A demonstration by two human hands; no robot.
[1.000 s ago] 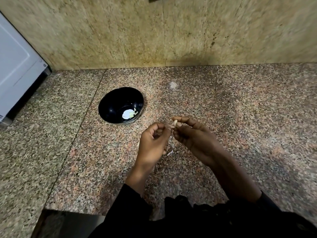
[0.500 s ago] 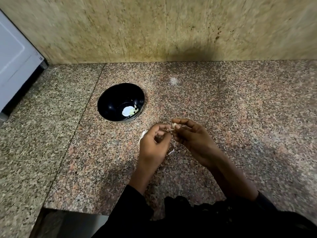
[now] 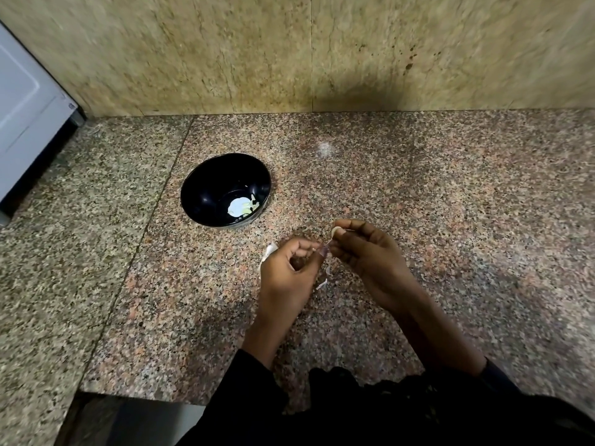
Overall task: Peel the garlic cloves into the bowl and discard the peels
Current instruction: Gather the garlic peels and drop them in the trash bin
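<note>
No readable text, no labels, no brands, no numbers on any surface

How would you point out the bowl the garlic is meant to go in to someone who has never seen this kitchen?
Start at the speckled granite counter below the yellowish stone wall. Left of its middle, beyond the left hand, sits the bowl. It is round and glossy black with a few pale bits at its bottom, the only vessel on the counter.

Speckled granite counter (image 3: 450, 194), mottled stone wall (image 3: 225, 49)
</note>
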